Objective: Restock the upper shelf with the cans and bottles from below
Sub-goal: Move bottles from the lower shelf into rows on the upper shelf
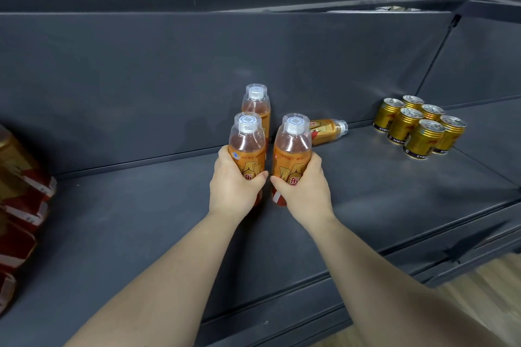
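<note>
My left hand grips an upright orange drink bottle with a clear cap cover. Beside it, my right hand grips a second orange bottle, also upright. Both stand on or just above the dark grey shelf, near its middle. A third orange bottle stands upright behind them against the back panel. Another bottle of the same kind lies on its side to the right, cap pointing right. Several gold cans stand grouped at the shelf's right end.
Red and gold packs are stacked at the left edge of the shelf. The back panel rises behind the bottles. Wooden floor shows at lower right below the shelf's front lip.
</note>
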`<state>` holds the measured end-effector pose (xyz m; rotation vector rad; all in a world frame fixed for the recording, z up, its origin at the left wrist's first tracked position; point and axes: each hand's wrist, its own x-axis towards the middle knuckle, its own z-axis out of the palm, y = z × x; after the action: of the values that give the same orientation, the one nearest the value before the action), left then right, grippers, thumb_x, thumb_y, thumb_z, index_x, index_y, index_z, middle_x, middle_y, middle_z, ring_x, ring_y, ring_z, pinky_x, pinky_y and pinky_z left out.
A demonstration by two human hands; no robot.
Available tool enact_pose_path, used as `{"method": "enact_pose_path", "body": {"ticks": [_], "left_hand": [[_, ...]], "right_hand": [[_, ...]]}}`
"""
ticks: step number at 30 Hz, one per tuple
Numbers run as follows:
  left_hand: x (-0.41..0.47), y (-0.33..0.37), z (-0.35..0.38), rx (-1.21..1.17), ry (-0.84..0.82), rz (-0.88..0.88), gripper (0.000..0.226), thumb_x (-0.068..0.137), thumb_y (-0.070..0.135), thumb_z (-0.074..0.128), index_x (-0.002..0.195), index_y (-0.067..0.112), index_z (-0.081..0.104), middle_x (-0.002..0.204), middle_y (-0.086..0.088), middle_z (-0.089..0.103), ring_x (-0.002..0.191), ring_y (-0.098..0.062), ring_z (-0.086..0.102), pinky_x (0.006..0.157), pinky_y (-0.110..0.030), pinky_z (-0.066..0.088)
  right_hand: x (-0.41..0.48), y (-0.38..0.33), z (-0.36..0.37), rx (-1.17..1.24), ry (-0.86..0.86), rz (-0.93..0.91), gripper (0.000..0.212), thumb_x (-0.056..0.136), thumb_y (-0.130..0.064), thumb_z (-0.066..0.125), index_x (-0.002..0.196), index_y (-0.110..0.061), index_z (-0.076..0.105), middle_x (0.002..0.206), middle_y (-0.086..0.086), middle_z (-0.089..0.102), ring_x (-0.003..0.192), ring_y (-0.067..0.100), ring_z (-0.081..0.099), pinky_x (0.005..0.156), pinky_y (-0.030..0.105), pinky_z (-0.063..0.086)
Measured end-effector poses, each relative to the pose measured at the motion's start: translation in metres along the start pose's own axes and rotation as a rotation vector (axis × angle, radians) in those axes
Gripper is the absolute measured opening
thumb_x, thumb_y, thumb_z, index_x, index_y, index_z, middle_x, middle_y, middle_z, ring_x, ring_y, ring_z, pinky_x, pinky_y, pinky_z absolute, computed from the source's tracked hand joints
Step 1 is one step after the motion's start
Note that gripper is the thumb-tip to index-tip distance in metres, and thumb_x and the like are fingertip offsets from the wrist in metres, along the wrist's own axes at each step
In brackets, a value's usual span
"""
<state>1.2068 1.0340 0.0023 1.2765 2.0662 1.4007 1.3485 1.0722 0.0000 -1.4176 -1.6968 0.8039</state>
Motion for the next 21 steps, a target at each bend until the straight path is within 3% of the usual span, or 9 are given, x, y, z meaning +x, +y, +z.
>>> {"method": "enact_pose_path", "body": {"ticks": [3,7,14,19,21], "left_hand": [[-0.011,0.0,-0.011,0.027,0.011,0.01,0.076,0.074,0.036,0.085,0.134,0.024,0.041,0.126,0.005,0.053,0.113,-0.015,0.055,0.093,-0.037,0.052],[-0.035,-0.001,-0.032,-0.003,0.049,-0.033,0.072,0.075,0.033,0.085,0.131,0.027,0.04,0.125,0.007,0.055,0.114,-0.014,0.055,0.094,-0.034,0.051],[-0.091,-0.006,-0.073,0.006,0.115,-0.089,0.075,0.079,0.026,0.083,0.138,0.024,0.037,0.128,0.007,0.052,0.112,-0.01,0.05,0.089,-0.026,0.045],[-0.135,-0.009,-0.099,0.014,0.186,-0.111,0.066,0.08,0.026,0.082,0.127,0.03,0.037,0.12,0.01,0.053,0.107,-0.01,0.053,0.088,-0.027,0.044],[-0.15,-0.008,-0.108,0.014,0.211,-0.116,0.069,0.08,0.026,0.082,0.132,0.026,0.037,0.121,0.01,0.053,0.108,-0.01,0.052,0.089,-0.026,0.045]], "right_hand": [[-0.007,-0.006,-0.001,-0.006,-0.013,-0.021,0.081,0.077,-0.038,0.083,0.139,-0.026,0.033,0.119,-0.011,0.048,0.085,0.002,0.055,0.075,0.019,0.048],[-0.029,-0.015,0.004,0.029,-0.017,-0.035,0.083,0.073,-0.044,0.085,0.137,-0.027,0.034,0.123,-0.008,0.051,0.108,0.01,0.054,0.088,0.031,0.054],[-0.081,-0.031,0.006,0.019,-0.117,-0.078,0.081,0.076,-0.047,0.082,0.136,-0.027,0.032,0.126,-0.007,0.049,0.108,0.01,0.052,0.082,0.028,0.05],[-0.116,-0.036,0.004,-0.012,-0.171,-0.122,0.077,0.077,-0.045,0.081,0.134,-0.025,0.033,0.129,-0.002,0.05,0.113,0.019,0.056,0.088,0.036,0.052],[-0.128,-0.039,0.005,-0.011,-0.192,-0.13,0.077,0.078,-0.046,0.081,0.134,-0.025,0.032,0.13,-0.002,0.05,0.114,0.02,0.056,0.088,0.037,0.052]]}}
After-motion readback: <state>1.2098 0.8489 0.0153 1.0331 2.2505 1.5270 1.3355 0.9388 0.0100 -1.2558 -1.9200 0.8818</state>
